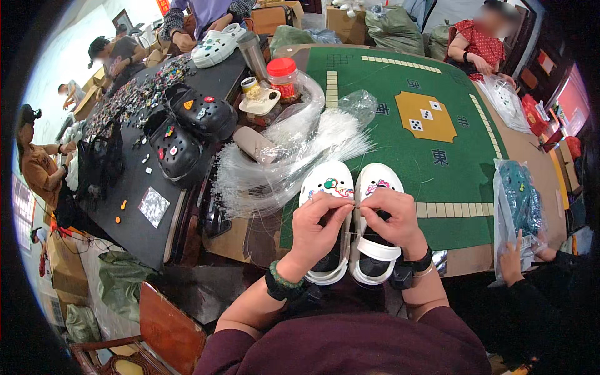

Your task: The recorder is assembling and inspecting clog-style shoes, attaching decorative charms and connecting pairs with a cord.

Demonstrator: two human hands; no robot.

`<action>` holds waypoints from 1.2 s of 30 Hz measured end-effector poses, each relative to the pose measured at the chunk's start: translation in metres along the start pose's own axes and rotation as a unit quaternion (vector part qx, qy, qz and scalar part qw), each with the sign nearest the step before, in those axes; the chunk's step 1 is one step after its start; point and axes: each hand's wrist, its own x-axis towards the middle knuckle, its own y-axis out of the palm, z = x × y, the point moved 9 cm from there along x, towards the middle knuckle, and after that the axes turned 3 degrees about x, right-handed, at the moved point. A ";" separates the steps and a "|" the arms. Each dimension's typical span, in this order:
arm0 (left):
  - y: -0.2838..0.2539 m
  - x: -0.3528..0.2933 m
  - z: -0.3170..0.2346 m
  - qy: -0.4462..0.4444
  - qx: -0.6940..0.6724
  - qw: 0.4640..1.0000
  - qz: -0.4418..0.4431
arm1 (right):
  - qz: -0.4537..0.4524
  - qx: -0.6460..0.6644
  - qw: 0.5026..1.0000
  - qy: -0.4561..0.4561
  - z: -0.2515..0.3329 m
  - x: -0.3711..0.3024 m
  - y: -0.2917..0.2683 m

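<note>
A pair of white clogs with black insides stands side by side at the near edge of the green mat. Colourful charms sit on the toes of the left clog (pixel 326 175) and the right clog (pixel 380 175). My left hand (pixel 314 226) and my right hand (pixel 396 220) meet over the gap between them, thumbs and fingertips pinched together. Between the fingertips runs a thin strand, partly hidden by them. Just beyond my left hand lies a big bundle of clear plastic strands (pixel 331 139) in a torn plastic bag.
Black clogs (pixel 176 149) and many loose charms (pixel 140 87) lie on the dark table at left. A red-lidded jar (pixel 284 80) and a steel tumbler (pixel 252 55) stand behind the bundle. At right, another person's hand (pixel 512 261) touches bagged teal clogs (pixel 520 187).
</note>
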 end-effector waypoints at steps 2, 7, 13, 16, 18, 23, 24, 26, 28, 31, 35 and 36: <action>-0.001 0.001 -0.003 0.005 0.011 1.000 -0.005 | -0.001 -0.003 1.000 -0.006 0.002 0.001 0.000; 0.002 0.000 -0.006 0.008 0.028 1.000 0.010 | -0.001 -0.013 1.000 -0.017 0.004 0.001 0.001; 0.001 0.001 -0.007 0.025 0.037 0.999 -0.002 | 0.007 -0.001 1.000 -0.014 0.004 0.001 0.002; 0.002 0.002 -0.006 0.026 0.041 0.999 -0.005 | 0.015 -0.001 1.000 -0.013 0.004 0.003 0.001; 0.002 0.001 -0.007 0.028 0.043 0.999 -0.007 | 0.017 0.004 1.000 0.000 0.002 0.003 0.001; 0.001 0.001 -0.006 0.033 0.032 0.999 -0.008 | -0.005 0.025 1.000 -0.004 0.000 -0.001 -0.001; 0.001 0.000 -0.005 0.027 0.015 0.999 -0.009 | -0.011 0.026 1.000 0.005 -0.002 -0.002 -0.001; 0.000 -0.001 -0.006 0.040 0.008 0.999 -0.018 | -0.010 0.046 0.999 0.009 -0.002 -0.003 0.000; -0.001 -0.002 -0.002 0.037 0.009 0.999 -0.022 | -0.007 0.013 1.000 0.024 -0.008 -0.005 0.001; -0.001 -0.003 -0.002 0.055 0.007 0.998 -0.031 | -0.016 -0.008 1.000 0.016 -0.005 -0.006 0.003; -0.001 -0.002 -0.004 0.064 -0.001 0.998 -0.026 | -0.006 -0.049 0.999 -0.009 0.001 -0.002 0.005; -0.001 -0.001 -0.004 0.069 0.012 0.997 -0.026 | 0.000 -0.063 0.998 -0.009 0.002 -0.002 0.006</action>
